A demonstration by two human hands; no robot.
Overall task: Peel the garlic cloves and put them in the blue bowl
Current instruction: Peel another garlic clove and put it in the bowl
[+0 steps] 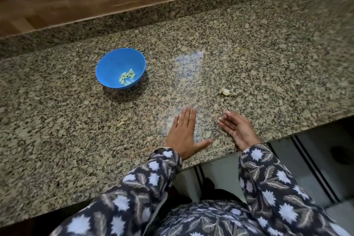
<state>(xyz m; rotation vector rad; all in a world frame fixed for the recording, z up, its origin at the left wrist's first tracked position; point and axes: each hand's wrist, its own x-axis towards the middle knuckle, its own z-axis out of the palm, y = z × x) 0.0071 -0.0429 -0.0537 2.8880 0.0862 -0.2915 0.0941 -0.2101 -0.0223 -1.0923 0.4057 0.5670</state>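
Left hand [183, 134] flat on the granite worktop [268, 53], grip released; right hand [238, 130] just beside it, loosely cupped, empty; peeled garlic cloves [127, 79] in the blue bowl [115, 63], far left; papery scrap [227, 92] beyond.

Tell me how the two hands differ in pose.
The left hand lies flat, palm down, fingers straight; the right hand stands on its edge, palm facing left, fingers slightly curved. The left hand is toward the blue bowl; the right hand is nearer the garlic scrap. Both hold nothing.
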